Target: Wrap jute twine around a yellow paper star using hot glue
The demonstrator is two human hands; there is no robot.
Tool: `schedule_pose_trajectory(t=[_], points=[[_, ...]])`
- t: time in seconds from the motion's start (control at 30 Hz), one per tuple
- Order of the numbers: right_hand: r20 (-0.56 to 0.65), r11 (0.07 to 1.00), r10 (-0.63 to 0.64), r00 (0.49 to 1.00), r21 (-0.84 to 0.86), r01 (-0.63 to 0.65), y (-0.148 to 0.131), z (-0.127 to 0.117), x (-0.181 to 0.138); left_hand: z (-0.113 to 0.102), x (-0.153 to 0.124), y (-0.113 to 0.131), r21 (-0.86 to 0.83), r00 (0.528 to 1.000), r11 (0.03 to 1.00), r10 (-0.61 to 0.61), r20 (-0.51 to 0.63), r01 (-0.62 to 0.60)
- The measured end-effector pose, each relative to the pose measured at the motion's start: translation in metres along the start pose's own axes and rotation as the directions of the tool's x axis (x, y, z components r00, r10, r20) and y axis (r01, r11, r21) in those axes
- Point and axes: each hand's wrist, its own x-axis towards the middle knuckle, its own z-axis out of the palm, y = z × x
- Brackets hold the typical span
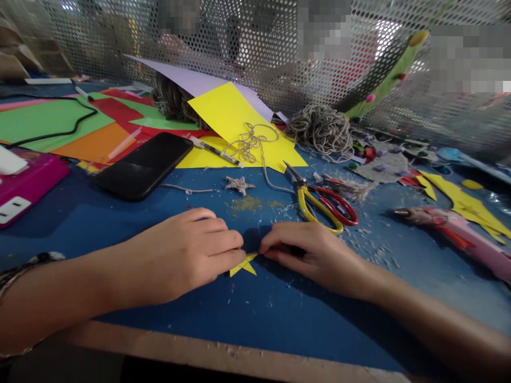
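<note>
A small yellow paper star (245,266) lies low over the blue table, between my two hands. My left hand (195,258) is closed on its left side, and the curled fingers hide part of it. From the right, the thumb and fingertips of my right hand (307,249) are pinched at the star's right point. Just beyond them rests a little star wrapped in grey yarn (238,184). Scissors with one yellow and one red handle (323,205) lie partly spread behind my right hand. A loose strand of grey yarn (265,170) runs toward them from a yellow sheet.
Behind are yellow paper (235,114), a marker (217,150), a yarn bundle (321,130) and a black phone (146,165). A pink glue gun (459,229) and yellow scraps (463,199) lie right. A magenta power strip (38,178) stands left. A perforated metal screen (255,48) rises behind.
</note>
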Motion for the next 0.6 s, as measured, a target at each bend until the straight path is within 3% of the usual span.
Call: schedule_pose_trajectory(t=[0.2,0.4,0.6], points=[[-0.051,0.998,0.058,0.997,0.011,-0.058,-0.0005,0.0023,-0.0016,0.0005,0.0014,-0.0013,0.001,1.000,1.000,0.008,-0.011,-0.008],[-0.067,1.000,0.031,0.997,0.004,-0.031,-0.0012,0.0024,-0.0053,0.0009,-0.0002,-0.0002,0.027,1.000,1.000,0.007,-0.027,-0.006],[-0.062,0.993,0.106,0.992,0.052,-0.102,0.0003,0.0049,-0.0068,0.0009,-0.0003,0.0003,0.027,0.999,1.000,0.003,-0.038,-0.002]])
